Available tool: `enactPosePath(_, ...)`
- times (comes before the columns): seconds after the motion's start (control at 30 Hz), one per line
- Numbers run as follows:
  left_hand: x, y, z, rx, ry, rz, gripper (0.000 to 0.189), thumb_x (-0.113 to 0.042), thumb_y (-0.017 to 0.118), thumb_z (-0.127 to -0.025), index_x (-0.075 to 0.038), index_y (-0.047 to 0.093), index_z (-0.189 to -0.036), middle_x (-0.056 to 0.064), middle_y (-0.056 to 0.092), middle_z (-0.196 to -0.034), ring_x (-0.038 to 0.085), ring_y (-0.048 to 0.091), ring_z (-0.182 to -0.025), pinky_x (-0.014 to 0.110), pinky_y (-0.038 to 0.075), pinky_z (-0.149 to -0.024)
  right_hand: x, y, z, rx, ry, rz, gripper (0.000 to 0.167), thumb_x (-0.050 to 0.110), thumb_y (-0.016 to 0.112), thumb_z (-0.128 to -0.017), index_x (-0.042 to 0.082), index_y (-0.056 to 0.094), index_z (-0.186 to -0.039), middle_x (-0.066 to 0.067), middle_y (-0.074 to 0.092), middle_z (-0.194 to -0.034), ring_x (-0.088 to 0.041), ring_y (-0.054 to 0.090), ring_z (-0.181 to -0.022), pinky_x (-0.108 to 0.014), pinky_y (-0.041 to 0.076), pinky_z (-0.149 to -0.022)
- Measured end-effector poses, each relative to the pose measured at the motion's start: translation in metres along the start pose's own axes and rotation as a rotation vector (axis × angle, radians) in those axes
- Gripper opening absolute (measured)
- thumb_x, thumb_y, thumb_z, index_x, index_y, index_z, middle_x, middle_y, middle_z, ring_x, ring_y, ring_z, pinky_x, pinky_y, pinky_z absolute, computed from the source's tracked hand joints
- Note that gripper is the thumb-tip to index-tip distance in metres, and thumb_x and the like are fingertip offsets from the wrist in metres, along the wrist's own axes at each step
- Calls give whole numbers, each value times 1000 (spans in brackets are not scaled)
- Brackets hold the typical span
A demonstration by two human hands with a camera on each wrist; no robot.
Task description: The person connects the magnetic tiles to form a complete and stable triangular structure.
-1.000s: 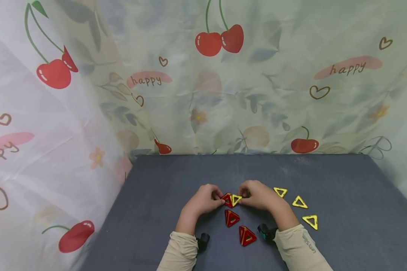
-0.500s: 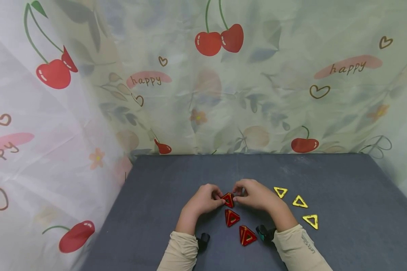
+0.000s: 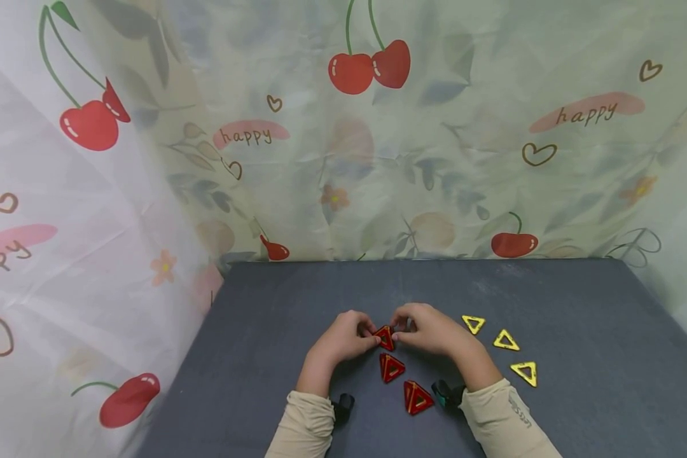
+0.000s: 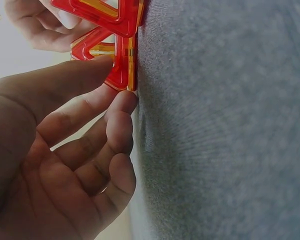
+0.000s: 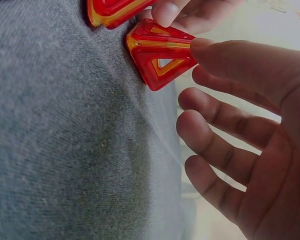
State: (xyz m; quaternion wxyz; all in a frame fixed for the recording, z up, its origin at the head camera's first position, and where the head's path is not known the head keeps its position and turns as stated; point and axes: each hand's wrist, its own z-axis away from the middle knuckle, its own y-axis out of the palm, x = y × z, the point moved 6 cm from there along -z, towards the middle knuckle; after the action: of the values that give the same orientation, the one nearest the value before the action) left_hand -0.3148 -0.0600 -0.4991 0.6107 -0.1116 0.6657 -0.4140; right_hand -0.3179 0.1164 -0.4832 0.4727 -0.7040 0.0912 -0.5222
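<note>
A small pyramid of red and yellow triangular magnetic tiles (image 3: 385, 338) stands on the dark table between both hands. My left hand (image 3: 350, 335) pinches its left side, and the left wrist view has the thumb on the red face (image 4: 121, 70). From the right, my right hand (image 3: 429, 329) pinches the pyramid's opposite corner between thumb and index finger, its other fingers loosely bent in the right wrist view. The pyramid's back is hidden. Just in front of it stands a second red pyramid (image 3: 392, 368), with a third red pyramid (image 3: 418, 398) closer to me.
Three flat yellow triangle tiles lie right of the right hand: a far one (image 3: 473, 324), a middle one (image 3: 506, 340) and a near one (image 3: 525, 373). A cherry-printed curtain (image 3: 378, 159) hangs behind the table (image 3: 252, 356) and along its left side.
The right hand has moved slightly left. The yellow triangle tile that stuck out beside the red one is folded in and out of sight. The left hand stays in place.
</note>
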Motion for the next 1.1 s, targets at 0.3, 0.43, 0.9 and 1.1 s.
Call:
enactPosePath(0.3, -5, -10, -1, -39, 23, 7, 11, -19, 76, -98, -9, 75, -99, 3, 72, -87, 12, 63, -72, 30, 53, -68, 3, -11, 6, -22, -9, -18, 9, 21, 75, -101, 16, 76, -107, 4, 69, -96, -12, 63, -81, -28, 53, -71)
enactPosePath(0.43, -9, -12, -2, -55, 30, 23, 11, -21, 75, -99, -11, 76, -102, 2, 72, -90, 13, 65, -74, 31, 54, -70, 2, -20, 13, -32, -3, -30, 12, 20, 75, -101, 12, 76, -110, 3, 69, -96, -14, 62, -78, -28, 53, -69)
enactPosePath(0.9, -45, -9, 5, -63, 124, 55, 11, -24, 74, -101, -13, 76, -105, -1, 70, -91, 12, 62, -74, 27, 52, -65, -24, -67, 63, -103, 61, -23, 24, 29, 76, -100, 11, 75, -116, 2, 70, -100, -13, 60, -78, -29, 52, -69)
enactPosePath(1.1, -68, 8, 12, -28, 205, 13, 12, -25, 74, -101, -14, 75, -106, -6, 69, -91, 4, 59, -74, 22, 52, -68, -42, -74, 93, -116, 80, -47, 26, 28, 76, -100, 8, 75, -116, 2, 70, -99, -10, 59, -76, -27, 52, -69)
